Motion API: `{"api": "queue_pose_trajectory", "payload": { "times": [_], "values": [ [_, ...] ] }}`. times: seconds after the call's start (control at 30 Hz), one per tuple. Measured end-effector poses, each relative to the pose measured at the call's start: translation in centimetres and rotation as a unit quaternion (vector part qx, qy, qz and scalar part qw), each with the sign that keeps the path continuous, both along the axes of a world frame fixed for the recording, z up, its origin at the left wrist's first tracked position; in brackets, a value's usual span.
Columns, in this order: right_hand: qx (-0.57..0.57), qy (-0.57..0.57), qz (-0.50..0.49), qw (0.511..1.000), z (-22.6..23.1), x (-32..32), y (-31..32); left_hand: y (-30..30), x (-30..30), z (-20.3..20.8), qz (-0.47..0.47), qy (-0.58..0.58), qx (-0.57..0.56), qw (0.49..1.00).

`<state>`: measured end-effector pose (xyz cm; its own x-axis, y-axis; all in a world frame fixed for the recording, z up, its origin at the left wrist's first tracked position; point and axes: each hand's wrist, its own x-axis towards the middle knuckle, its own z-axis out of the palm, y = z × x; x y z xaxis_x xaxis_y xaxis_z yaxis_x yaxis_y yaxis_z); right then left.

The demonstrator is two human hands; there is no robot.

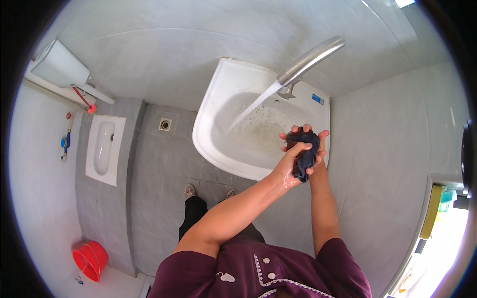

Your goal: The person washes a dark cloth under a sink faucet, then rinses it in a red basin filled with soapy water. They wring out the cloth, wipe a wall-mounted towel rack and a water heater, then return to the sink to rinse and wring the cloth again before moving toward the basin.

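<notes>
A dark wet cloth [304, 158] is bunched between both my hands over the right side of a white wash basin [211, 104]. My left hand [289, 160] wraps around it from the near side. My right hand [318, 145] presses it from the far side, fingertips showing above the cloth. A metal faucet [310, 60] runs a stream of water [253, 105] into the basin, left of my hands. The basin bottom is wet and speckled.
Grey tiled walls and floor surround the basin. A white squat toilet [103, 148] lies on a raised step at left, a white cistern [60, 64] above it. A red bucket [90, 260] stands at lower left. A floor drain [165, 124] sits beside the basin.
</notes>
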<state>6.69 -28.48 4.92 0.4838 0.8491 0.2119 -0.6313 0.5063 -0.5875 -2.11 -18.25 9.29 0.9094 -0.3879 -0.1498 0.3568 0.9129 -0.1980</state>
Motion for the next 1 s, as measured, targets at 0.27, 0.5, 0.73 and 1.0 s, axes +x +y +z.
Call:
{"api": "queue_pose_trajectory", "payload": {
  "times": [0.27,0.5,0.73,1.0],
  "values": [
    [-0.362,0.020,-0.093,0.927,5.7,2.4,0.3,0.8,0.6,-0.2,-0.114,-0.001,0.156,0.981],
    [-0.549,-0.172,-0.099,0.812,7.4,2.4,3.8,2.5,1.0,-1.6,-0.115,-0.023,0.396,0.911],
    [-0.587,-0.328,-0.203,0.712,1.9,0.4,5.0,0.8,0.4,-7.3,0.036,-0.040,0.750,0.659],
    [-0.498,-0.157,-0.211,0.826,4.2,0.3,5.1,5.2,-3.1,-7.8,0.110,-0.057,0.935,0.331]
  ]
}}
